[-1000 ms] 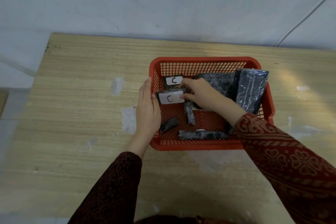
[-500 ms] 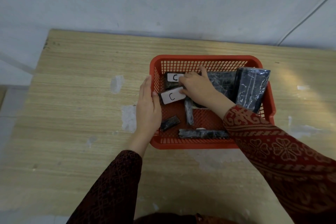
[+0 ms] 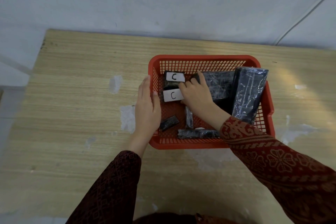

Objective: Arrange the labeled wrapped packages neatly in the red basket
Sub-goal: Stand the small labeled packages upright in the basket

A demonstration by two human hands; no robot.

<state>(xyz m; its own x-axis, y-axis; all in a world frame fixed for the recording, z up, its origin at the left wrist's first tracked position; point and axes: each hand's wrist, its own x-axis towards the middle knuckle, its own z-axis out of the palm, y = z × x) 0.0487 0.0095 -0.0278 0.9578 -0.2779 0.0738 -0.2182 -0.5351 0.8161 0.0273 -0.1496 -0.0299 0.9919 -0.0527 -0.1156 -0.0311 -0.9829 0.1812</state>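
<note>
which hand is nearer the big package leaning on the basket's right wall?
Right. The right hand grips a C package inside the basket, left of the big package; the left hand rests on the left wall.

Glossy film-wrapped packages (image 3: pixel 250 92) — red plastic mesh basket (image 3: pixel 201 58) — scuffed wood-grain table (image 3: pixel 76 85).

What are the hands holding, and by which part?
The right hand pinches the nearer C-labelled package at its right end. The left hand lies flat against the left wall of the red basket, thumb over its rim.
</note>
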